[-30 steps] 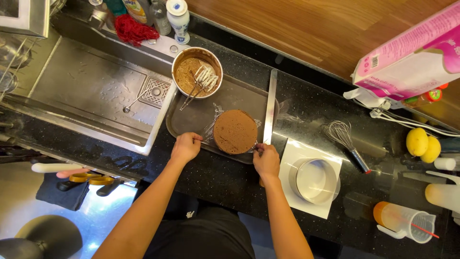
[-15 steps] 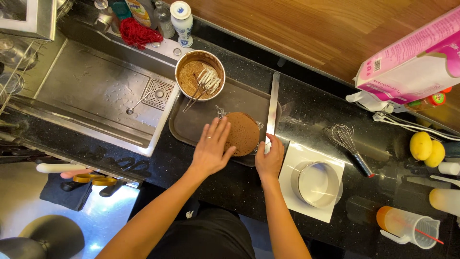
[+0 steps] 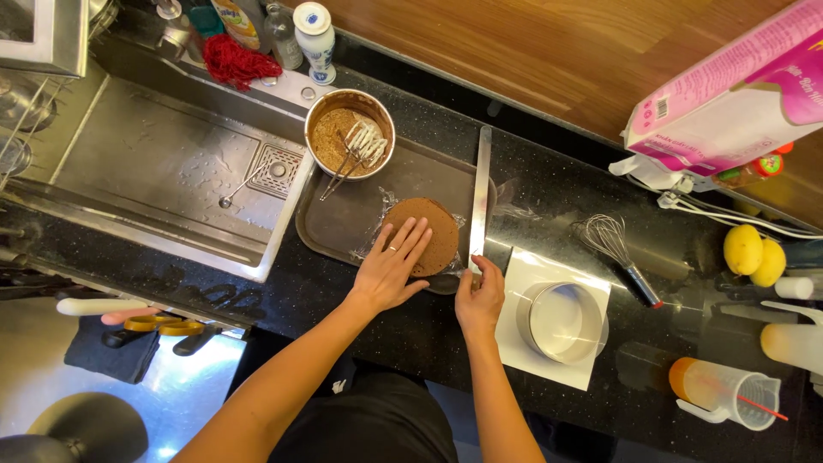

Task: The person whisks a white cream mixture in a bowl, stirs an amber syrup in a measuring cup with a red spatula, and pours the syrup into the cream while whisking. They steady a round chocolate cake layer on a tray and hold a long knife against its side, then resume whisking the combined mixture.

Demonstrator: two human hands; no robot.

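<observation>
Left hand [image 3: 393, 267] lies flat, fingers spread on the brown cake round [image 3: 426, 233] at tray's [image 3: 343, 225] front-right corner, right hand [image 3: 480, 296] closed on long knife [image 3: 479, 201] w/ blade just beside — a slip could nick fingertips or gouge the cake

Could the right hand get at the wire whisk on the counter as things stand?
Probably not right away: the right hand is gripping the long knife. The counter between it and the whisk looks bare, with the metal ring mould nearer the person and off that line, so the way seems open once the knife is put down.
</observation>
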